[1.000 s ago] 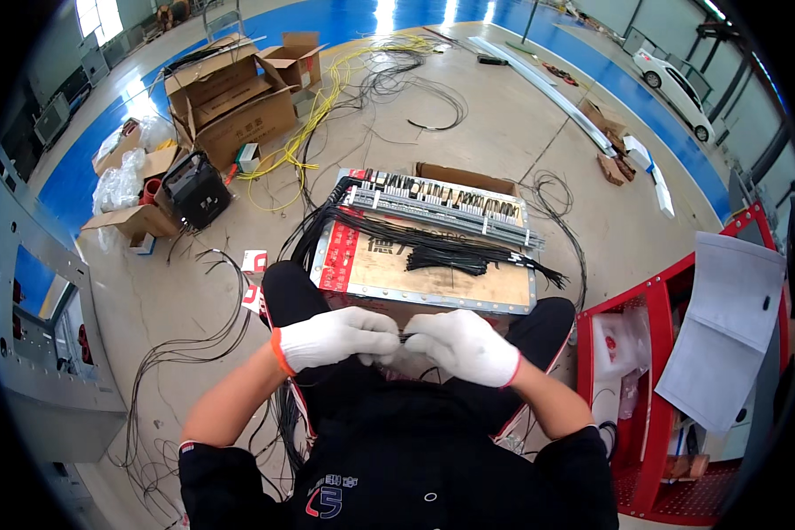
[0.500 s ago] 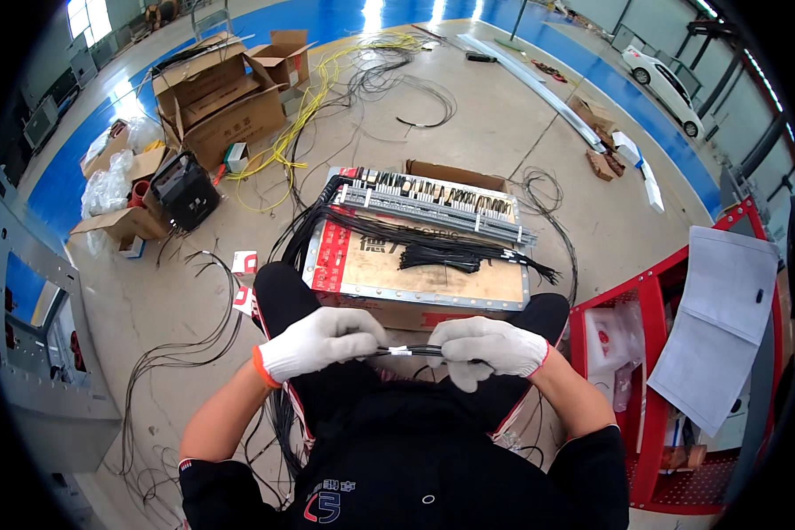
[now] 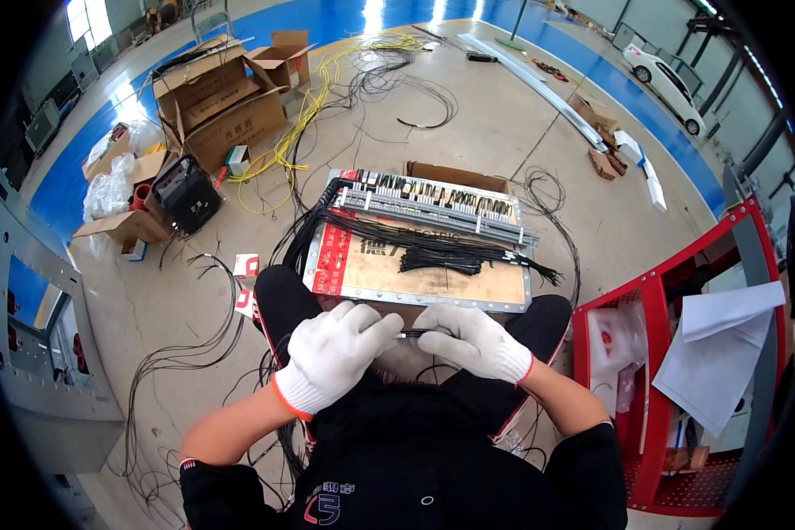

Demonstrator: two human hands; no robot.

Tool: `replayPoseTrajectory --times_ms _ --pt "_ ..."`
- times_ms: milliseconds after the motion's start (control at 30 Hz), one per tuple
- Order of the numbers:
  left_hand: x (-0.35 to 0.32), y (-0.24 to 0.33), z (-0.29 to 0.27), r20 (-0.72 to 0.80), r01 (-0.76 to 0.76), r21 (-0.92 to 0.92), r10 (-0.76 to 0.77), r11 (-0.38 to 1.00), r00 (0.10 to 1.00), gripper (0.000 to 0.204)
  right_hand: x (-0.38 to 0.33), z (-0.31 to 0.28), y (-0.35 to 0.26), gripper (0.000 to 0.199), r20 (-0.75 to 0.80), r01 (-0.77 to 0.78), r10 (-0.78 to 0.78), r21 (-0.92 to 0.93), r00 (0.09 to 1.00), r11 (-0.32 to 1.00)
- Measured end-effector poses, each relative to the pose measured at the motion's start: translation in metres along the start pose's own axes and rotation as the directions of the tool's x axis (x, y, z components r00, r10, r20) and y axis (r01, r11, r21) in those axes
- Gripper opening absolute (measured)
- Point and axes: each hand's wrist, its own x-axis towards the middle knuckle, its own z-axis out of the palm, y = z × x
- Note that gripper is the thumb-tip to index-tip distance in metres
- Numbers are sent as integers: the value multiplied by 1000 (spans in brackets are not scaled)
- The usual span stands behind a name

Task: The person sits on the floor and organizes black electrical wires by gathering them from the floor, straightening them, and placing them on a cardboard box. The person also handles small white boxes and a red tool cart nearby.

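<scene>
Both my hands wear white knitted gloves and meet above my lap. A short stretch of black cables (image 3: 410, 334) with a light marker on it shows between them. My left hand (image 3: 337, 352) is closed at the cables' left end, its fingers curled and the fingertips partly hidden. My right hand (image 3: 475, 343) grips the cables from the right, thumb beneath. Just beyond, a wooden-topped case (image 3: 389, 281) bears a rail of terminal blocks (image 3: 433, 196), a long bundle of black wires (image 3: 415, 231) and a short bundle of black cable ties (image 3: 440, 260).
A red metal frame (image 3: 649, 353) with a hanging paper sheet (image 3: 711, 362) stands close on my right. To the left are a grey metal cabinet (image 3: 62, 402) and loose black cables (image 3: 181, 353). Cardboard boxes (image 3: 225, 106), a black case (image 3: 185, 194) and yellow cable (image 3: 305, 124) lie farther off.
My left hand has turned with its back upward and moved toward my right hand, covering more of the cables. The paper sheet's top edge has folded over.
</scene>
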Motion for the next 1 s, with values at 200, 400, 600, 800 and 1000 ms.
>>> replayPoseTrajectory --times_ms 200,400,600,800,1000 --pt "5 -20 -19 699 720 -555 -234 417 675 20 6 22 0 17 -110 292 -395 -502 912 814" --pt "3 -24 -27 300 277 -475 -142 835 943 23 21 23 -1 14 3 71 -71 16 997 997" --pt "8 -26 -25 805 787 -507 -134 352 578 36 22 21 -14 16 112 109 -97 -111 989 988" --pt "-12 -42 11 817 811 -577 52 98 575 30 16 6 -8 14 124 81 -75 -44 989 996" --pt "-18 -25 6 826 831 -554 93 -56 557 26 13 -8 -14 16 227 70 -81 56 971 996"
